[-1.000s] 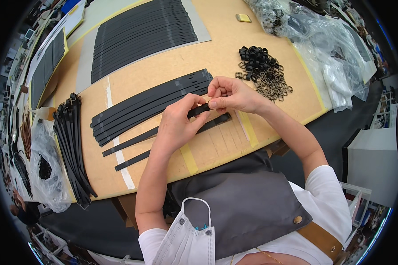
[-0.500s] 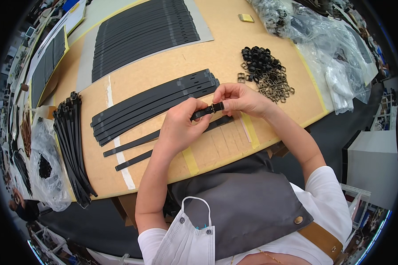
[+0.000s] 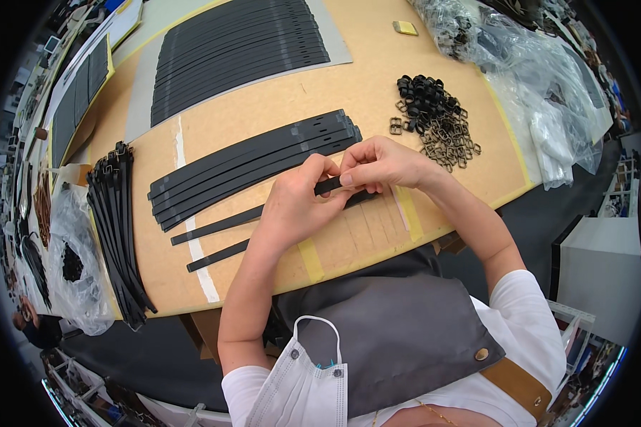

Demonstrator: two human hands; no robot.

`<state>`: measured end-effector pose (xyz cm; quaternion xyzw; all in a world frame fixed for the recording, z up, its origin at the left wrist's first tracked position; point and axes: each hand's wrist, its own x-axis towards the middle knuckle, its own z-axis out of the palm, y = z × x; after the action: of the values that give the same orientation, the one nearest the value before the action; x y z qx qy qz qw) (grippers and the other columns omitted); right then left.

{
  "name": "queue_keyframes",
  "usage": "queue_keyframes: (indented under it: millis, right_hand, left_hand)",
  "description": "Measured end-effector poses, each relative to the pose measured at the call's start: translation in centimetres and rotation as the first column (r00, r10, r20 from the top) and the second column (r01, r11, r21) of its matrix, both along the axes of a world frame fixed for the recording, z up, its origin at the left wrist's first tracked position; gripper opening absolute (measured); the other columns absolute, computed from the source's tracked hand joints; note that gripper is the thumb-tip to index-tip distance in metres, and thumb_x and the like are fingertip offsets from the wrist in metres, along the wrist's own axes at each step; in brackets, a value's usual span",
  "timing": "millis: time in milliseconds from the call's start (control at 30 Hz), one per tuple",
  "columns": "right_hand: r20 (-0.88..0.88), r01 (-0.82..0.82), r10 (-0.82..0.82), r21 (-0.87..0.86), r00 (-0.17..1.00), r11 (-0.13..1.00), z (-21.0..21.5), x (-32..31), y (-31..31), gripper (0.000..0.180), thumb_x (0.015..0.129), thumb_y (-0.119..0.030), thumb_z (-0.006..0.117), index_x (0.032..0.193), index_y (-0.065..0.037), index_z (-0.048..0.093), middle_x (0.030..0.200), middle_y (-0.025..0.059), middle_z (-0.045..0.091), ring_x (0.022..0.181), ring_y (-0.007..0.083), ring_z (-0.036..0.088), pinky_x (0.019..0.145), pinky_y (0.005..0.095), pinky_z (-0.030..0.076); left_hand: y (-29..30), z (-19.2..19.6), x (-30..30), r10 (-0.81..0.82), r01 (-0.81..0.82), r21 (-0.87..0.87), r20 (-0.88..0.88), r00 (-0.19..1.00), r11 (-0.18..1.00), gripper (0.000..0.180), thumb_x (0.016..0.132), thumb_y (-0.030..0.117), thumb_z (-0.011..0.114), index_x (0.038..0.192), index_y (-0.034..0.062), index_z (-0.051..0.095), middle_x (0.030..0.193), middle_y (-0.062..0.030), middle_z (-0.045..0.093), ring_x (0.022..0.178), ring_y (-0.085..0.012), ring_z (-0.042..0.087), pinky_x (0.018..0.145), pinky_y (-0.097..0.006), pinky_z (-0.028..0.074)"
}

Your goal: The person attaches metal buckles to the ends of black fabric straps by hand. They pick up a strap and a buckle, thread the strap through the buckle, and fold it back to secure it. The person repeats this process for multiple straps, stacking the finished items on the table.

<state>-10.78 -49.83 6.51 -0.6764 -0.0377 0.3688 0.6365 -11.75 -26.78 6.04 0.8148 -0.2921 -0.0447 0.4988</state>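
The left hand point(image 3: 295, 206) and right hand point(image 3: 381, 164) were held close together, fingertips pinched and nearly touching, both forearms angled inward from below.

The left hand point(image 3: 294, 206) and right hand point(image 3: 381, 165) hide the middle of the thin black leather strap point(image 3: 214, 226); at two o'clock, clear plastic bags' point(image 3: 548, 78) contents blur.

A heap of dark metal buckles point(image 3: 438, 117) lies on the tan bench point(image 3: 377, 78). A sheet of black strips point(image 3: 238, 53) sits at the far side, finished buckled straps point(image 3: 117, 235) at the left edge, clear plastic bags point(image 3: 541, 85) to the right.
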Motion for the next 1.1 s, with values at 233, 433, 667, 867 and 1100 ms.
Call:
queue_keyframes:
  millis: [233,433,667,867,1100]
  right_hand:
    - [-0.016,0.016,-0.016,0.016,1.0,1.0,-0.2,0.2,-0.2,0.022,0.091,-0.029,0.081,0.091,-0.009,0.071,0.075,-0.0056,0.065,0.061,0.0027,0.056,0.054,0.0194,0.044]
    - [-0.022,0.003,-0.003,0.009,1.0,1.0,-0.5,0.3,-0.3,0.022,0.091,-0.029,0.082,0.09,-0.01,0.071,0.074,-0.0065,0.064,0.06,0.0022,0.055,0.053,0.0196,0.043]
    - [-0.014,-0.004,0.004,0.016,1.0,1.0,-0.4,0.6,-0.2,0.023,0.09,-0.027,0.083,0.088,-0.006,0.072,0.074,-0.0032,0.065,0.061,0.0039,0.055,0.054,0.0205,0.041]
    - [-0.034,0.002,-0.001,0.018,0.999,1.0,-0.4,0.6,-0.3,0.022,0.09,-0.026,0.083,0.087,-0.007,0.073,0.074,-0.0039,0.065,0.06,0.003,0.053,0.053,0.02,0.04]
    - [-0.032,-0.01,0.01,0.024,0.999,1.0,-0.8,0.7,-0.3,0.021,0.09,-0.026,0.082,0.087,-0.009,0.07,0.074,-0.0069,0.064,0.058,0.0012,0.052,0.051,0.0196,0.04]
  left_hand:
    - [0.0,-0.3,0.3,0.026,-0.027,-0.013,-0.074,0.997,1.0,0.021,0.081,0.001,0.08,0.096,-0.0008,0.066,0.081,-0.0068,0.071,0.071,-0.0094,0.067,0.059,-0.025,0.054]
    - [-0.2,-0.5,0.4,0.016,-0.017,-0.01,-0.092,0.996,1.0,0.02,0.08,0.0,0.079,0.095,-0.0011,0.066,0.079,-0.0067,0.07,0.071,-0.0093,0.067,0.059,-0.025,0.054]
    - [-0.1,-1.0,0.5,0.022,-0.022,0.0,-0.06,0.998,1.0,0.019,0.079,0.0,0.078,0.094,-0.0008,0.065,0.079,-0.0066,0.069,0.071,-0.0112,0.067,0.06,-0.026,0.054]
    - [-0.3,-0.7,0.5,0.023,-0.023,0.002,-0.052,0.998,1.0,0.019,0.079,0.001,0.078,0.092,-0.0008,0.065,0.08,-0.008,0.069,0.071,-0.0131,0.068,0.061,-0.027,0.055]
    - [-0.2,-0.9,0.6,0.018,-0.018,0.025,-0.013,1.0,1.0,0.019,0.078,0.001,0.078,0.092,-0.0008,0.064,0.078,-0.0084,0.069,0.068,-0.0141,0.068,0.06,-0.028,0.055]
